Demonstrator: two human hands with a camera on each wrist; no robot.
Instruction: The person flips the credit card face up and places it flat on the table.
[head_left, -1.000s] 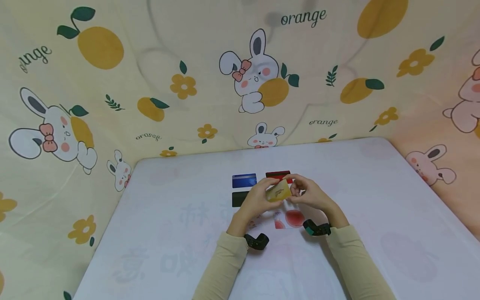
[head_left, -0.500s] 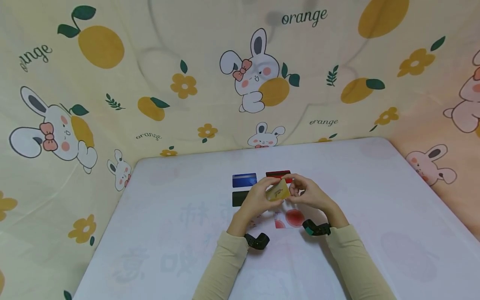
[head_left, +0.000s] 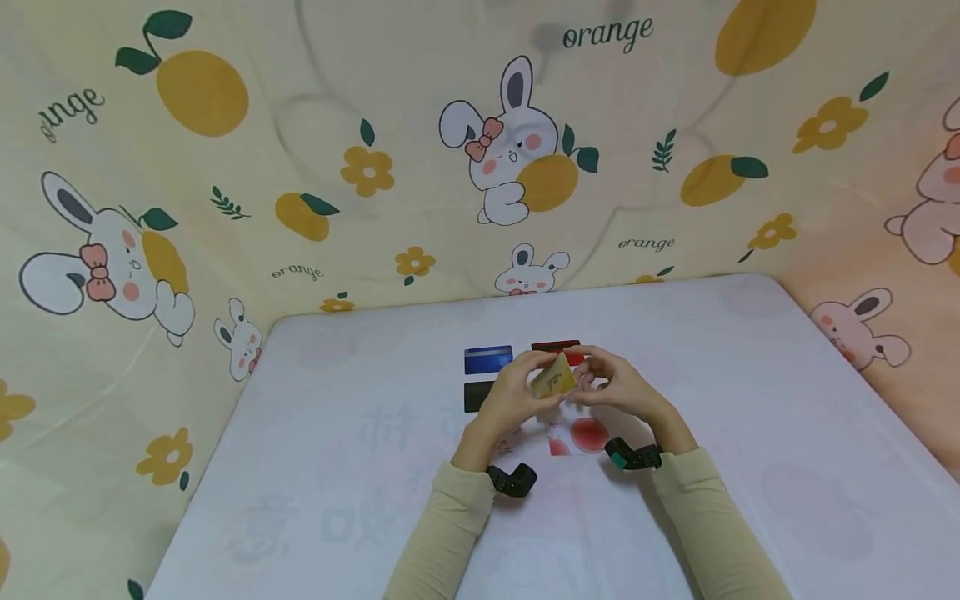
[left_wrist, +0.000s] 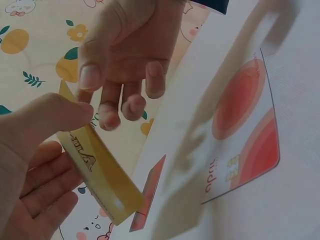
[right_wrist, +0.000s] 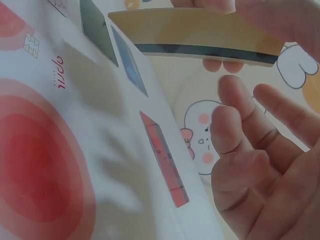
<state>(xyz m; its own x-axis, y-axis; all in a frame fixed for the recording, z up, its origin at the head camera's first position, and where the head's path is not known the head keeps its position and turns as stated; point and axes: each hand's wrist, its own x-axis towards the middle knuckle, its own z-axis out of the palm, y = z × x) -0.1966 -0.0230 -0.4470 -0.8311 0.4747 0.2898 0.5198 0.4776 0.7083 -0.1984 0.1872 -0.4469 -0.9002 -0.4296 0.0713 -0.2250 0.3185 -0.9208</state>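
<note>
A gold bank card [head_left: 551,382] is held tilted above the table. My left hand [head_left: 510,392] grips it, and in the left wrist view the left thumb [left_wrist: 75,111] lies across its printed face. My right hand [head_left: 626,390] is at the card's other end, thumb and index finger at its edge, the other fingers loosely curled. The card's dark stripe side shows in the right wrist view. Below and around the hands lie a blue card [head_left: 488,360], a black card [head_left: 477,397], a red card [head_left: 555,346] and a white card with red circles [head_left: 588,435].
Another white and pink card [head_left: 508,440] lies partly hidden behind my left wrist. The white table [head_left: 337,400] ends at a printed cloth backdrop [head_left: 420,125] with rabbits and oranges. A dark camera [head_left: 512,481] sits on my left wrist, another [head_left: 632,455] on my right.
The gold card has turned slightly between my hands and looks narrower in the head view. Both hands stay in nearly the same place, and the cards on the table have not moved.
</note>
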